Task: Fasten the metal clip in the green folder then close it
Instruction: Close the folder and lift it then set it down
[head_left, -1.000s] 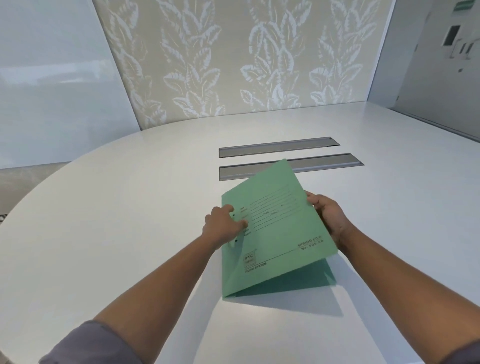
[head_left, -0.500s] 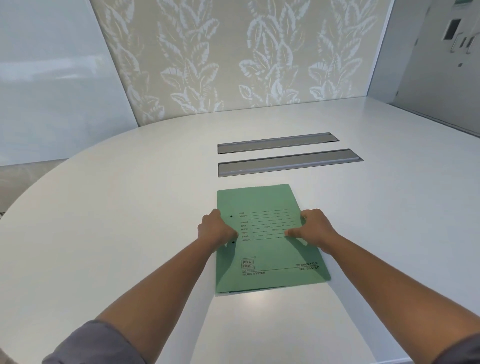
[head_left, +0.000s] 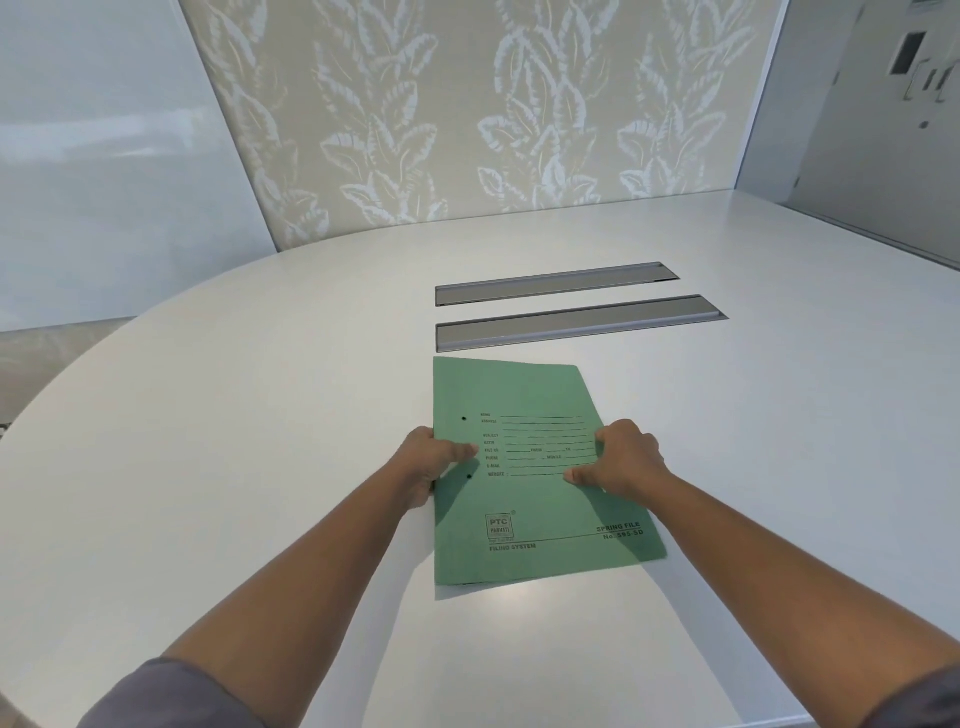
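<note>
Just in front of the nearer of two grey slots (head_left: 579, 322) set into the white table (head_left: 260, 415), the green folder (head_left: 540, 499) lies closed and flat. The left hand (head_left: 434, 465) clasps its spine edge, thumb on the cover and fingers curled beside it, while the right hand (head_left: 621, 460) presses spread fingertips onto the cover's right side. Printed form lines, two punched holes and "SPRING FILE" show on the front.

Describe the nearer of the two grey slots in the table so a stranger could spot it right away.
Start at the white oval table, then find the closed green folder lying flat near its middle. Just beyond the folder's far edge run two recessed grey metal strips; the nearer slot is the longer one, reaching further right than the far slot.
</note>
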